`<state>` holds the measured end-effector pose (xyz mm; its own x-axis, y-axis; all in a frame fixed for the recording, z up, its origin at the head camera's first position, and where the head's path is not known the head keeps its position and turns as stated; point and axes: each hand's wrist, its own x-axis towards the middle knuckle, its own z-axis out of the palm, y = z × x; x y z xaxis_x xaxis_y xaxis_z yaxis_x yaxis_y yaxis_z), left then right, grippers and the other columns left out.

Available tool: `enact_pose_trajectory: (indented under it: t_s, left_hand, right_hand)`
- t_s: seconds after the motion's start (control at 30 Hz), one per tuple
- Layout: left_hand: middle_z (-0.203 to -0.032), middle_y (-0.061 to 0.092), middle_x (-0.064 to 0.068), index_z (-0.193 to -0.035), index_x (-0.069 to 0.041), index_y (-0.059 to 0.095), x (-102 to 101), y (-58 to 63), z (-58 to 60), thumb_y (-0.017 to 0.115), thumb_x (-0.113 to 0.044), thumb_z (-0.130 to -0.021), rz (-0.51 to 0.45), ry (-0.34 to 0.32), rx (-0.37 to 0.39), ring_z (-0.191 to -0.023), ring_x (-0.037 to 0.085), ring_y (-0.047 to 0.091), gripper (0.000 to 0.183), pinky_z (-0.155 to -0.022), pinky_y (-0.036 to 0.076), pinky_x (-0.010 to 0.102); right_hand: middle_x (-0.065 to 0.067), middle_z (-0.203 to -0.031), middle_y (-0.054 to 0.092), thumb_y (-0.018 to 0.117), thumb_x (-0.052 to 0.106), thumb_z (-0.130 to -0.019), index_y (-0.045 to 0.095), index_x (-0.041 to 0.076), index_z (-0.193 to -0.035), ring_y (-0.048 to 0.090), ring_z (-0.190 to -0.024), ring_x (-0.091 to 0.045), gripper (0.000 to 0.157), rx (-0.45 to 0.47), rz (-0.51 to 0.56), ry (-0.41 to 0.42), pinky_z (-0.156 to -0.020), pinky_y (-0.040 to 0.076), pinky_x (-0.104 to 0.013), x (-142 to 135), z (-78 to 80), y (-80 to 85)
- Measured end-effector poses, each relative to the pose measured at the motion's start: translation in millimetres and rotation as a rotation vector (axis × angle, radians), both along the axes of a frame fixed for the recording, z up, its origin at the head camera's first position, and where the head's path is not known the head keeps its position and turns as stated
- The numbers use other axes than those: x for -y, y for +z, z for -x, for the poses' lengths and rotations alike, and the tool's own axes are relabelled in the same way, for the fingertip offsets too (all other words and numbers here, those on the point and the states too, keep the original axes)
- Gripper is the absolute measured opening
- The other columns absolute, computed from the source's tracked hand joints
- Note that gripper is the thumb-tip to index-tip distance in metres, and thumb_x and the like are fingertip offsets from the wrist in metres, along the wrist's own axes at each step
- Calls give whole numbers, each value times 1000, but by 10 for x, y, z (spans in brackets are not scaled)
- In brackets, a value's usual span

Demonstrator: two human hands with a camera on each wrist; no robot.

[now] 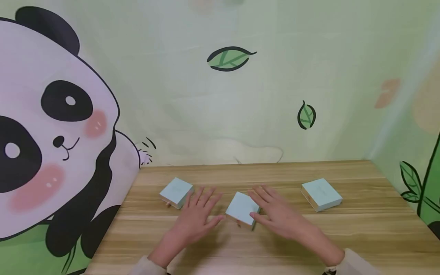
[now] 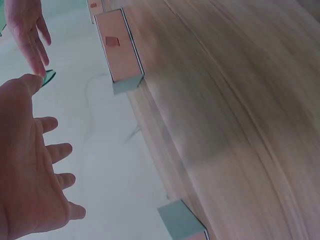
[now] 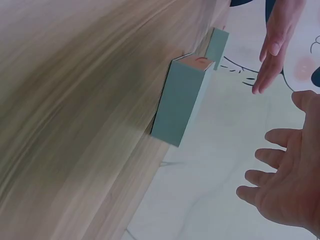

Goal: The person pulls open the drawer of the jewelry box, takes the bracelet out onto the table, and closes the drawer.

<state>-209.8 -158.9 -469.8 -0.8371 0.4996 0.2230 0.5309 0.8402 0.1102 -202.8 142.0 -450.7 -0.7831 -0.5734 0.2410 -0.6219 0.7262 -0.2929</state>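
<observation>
Showed left pale-blue box (image 1: 176, 191) on the desk (image 1: 220, 258); left hand (image 1: 196, 220), raised, fingers spread, holding nothing; middle box (image 1: 241, 208), mostly between both hands; right hand (image 1: 278, 215), likewise spread and unladen; lastly, right box (image 1: 321, 194). Seemed at a reaching step; presumably called next for lowering and curling fingers.

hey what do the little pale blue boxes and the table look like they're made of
The boxes: probably stiff cardboard, matte, judging by crisp edges and flat, papery faces. The table: wood or wood-look laminate, smooth; streaky grain shows, but can't tell which.
</observation>
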Motion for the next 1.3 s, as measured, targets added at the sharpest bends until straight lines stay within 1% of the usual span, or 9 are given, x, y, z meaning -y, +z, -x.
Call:
enact_pose_trajectory:
  t_s: [0.13, 0.33, 0.53, 0.6, 0.73, 0.87, 1.0, 1.2, 1.3]
  left_hand:
    - [-167, 27, 2, -159, -28, 36, 82, 7, -25, 48, -58, -102, -4, 20, -24, -154, 38, 19, 65, -118, 15, 70]
    - [-164, 33, 4, -158, -25, 39, 240, -76, -31, 48, -57, -102, -25, 40, -30, -153, 39, 21, 64, -117, 16, 71]
    - [-165, 31, 6, -156, -22, 41, 408, -106, -27, 53, -51, -102, -3, 93, 2, -153, 40, 21, 63, -117, 14, 71]
    - [-166, 30, 6, -156, -22, 41, 450, -110, -30, 52, -51, -102, 8, 106, 7, -153, 41, 21, 63, -117, 15, 71]
    - [-166, 31, 6, -155, -21, 43, 515, -138, -32, 51, -52, -103, -4, 112, -11, -152, 42, 23, 62, -116, 15, 72]
    - [-164, 35, 7, -153, -20, 47, 596, -175, -1, 56, -47, -102, -19, 120, -34, -150, 44, 26, 59, -114, 17, 75]
    - [-163, 36, 7, -154, -20, 47, 705, -192, 64, 57, -47, -101, -5, 166, -22, -151, 42, 24, 60, -115, 15, 74]
    - [-165, 32, 9, -157, -19, 40, 828, -214, 153, 55, -48, -102, 2, 197, 17, -152, 43, 22, 64, -116, 10, 74]
    - [-165, 31, 10, -158, -18, 39, 867, -212, 205, 54, -47, -103, 12, 207, 16, -151, 43, 22, 64, -116, 11, 75]
  right_hand:
    - [-12, -165, 28, 45, 50, -106, 36, 8, -158, 20, -153, -38, 68, 8, -3, 21, -123, 22, -53, 91, 7, -1]
    - [-12, -163, 35, 49, 46, -106, 37, 9, -158, 24, -152, -41, 65, 0, 32, 54, -121, 25, -54, 227, 14, -47]
    - [-9, -165, 31, 45, 50, -106, 37, 10, -158, 22, -153, -38, 66, 12, 30, 81, -123, 23, -52, 377, 50, -51]
    - [-9, -166, 29, 45, 50, -106, 37, 10, -158, 20, -154, -37, 66, 28, 25, 83, -124, 22, -50, 424, 57, -39]
    - [-9, -165, 30, 46, 49, -106, 40, 9, -157, 21, -154, -36, 65, 39, 38, 87, -124, 22, -49, 512, 68, -10]
    - [-10, -165, 30, 43, 49, -107, 42, 8, -155, 22, -153, -35, 63, 47, 43, 90, -123, 23, -50, 600, 96, 21]
    - [-9, -165, 29, 38, 52, -107, 43, 10, -155, 20, -154, -33, 64, 37, 13, 85, -124, 21, -48, 700, 157, 59]
    - [-10, -165, 29, 42, 48, -107, 44, 12, -155, 21, -154, -32, 60, 58, -10, 96, -125, 17, -47, 829, 210, 101]
    - [-11, -164, 31, 43, 47, -107, 45, 11, -154, 23, -153, -34, 59, 52, -18, 109, -125, 18, -47, 885, 240, 112]
